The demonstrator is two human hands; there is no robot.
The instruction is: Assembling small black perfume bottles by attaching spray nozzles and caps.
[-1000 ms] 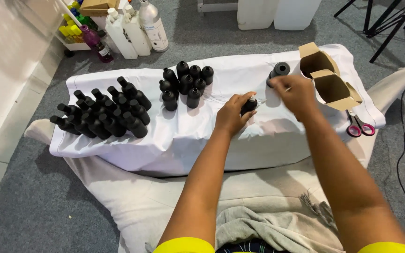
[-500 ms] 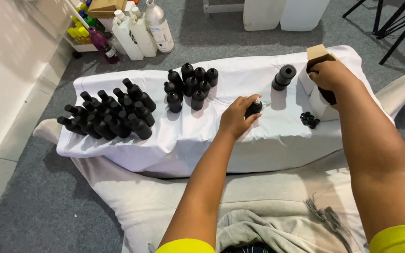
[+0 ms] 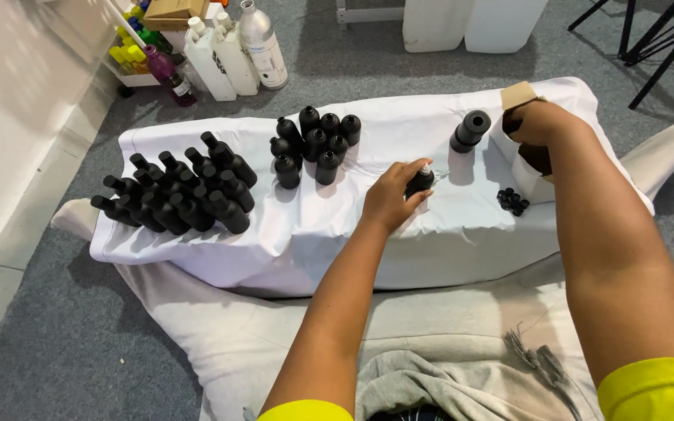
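My left hand [image 3: 393, 196] grips a small black bottle [image 3: 420, 181] with a pale tip, standing on the white cloth [image 3: 337, 226] in the middle. My right hand [image 3: 538, 123] reaches into a cardboard box [image 3: 518, 97] at the right end; its fingers are hidden inside. A group of upright black bottles [image 3: 313, 144] stands behind my left hand. A heap of black bottles [image 3: 177, 195] lies on its side at the left. A stack of black caps [image 3: 470, 131] stands near the box, and several small loose caps [image 3: 512, 201] lie in front of it.
White jugs [image 3: 224, 54] and a clear bottle [image 3: 263, 43] stand on the grey carpet behind the cloth, next to a low shelf of coloured bottles [image 3: 146, 47]. Large white containers [image 3: 470, 23] and tripod legs [image 3: 657, 39] are at the back right. Scissors [image 3: 536, 359] lie by my lap.
My right hand has moved from the cap stack to the right and into the cardboard box. The left hand keeps hold of the small bottle in the same spot.
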